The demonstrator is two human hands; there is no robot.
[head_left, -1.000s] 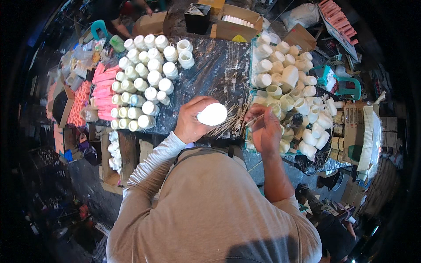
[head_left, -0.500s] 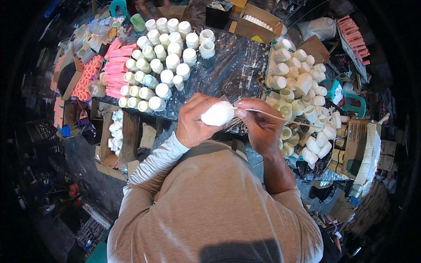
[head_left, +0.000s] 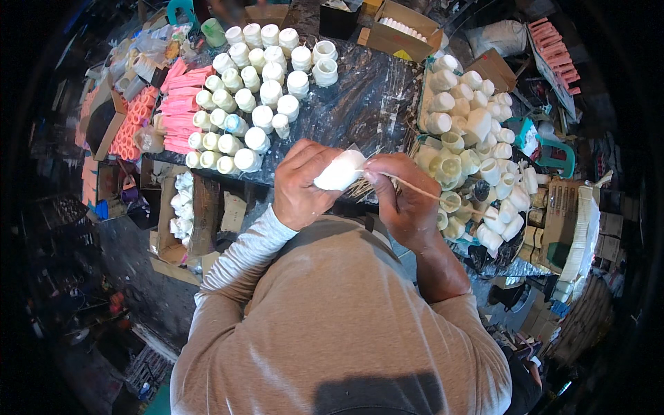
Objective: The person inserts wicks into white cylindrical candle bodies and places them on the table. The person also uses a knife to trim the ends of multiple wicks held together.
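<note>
Your left hand (head_left: 299,185), clamped on a white pot (head_left: 340,171), has drawn in to meet your right hand's (head_left: 406,200) grip pinching a thin stick (head_left: 408,185) at three o'clock.

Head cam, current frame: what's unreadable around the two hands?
- Head view: underside of the white piece, covered by the left hand.
- Head view: tip of the thin stick where it meets the piece, too small; its grip is hidden inside the right hand.
- Head view: table near edge, blocked by the person's torso.
</note>
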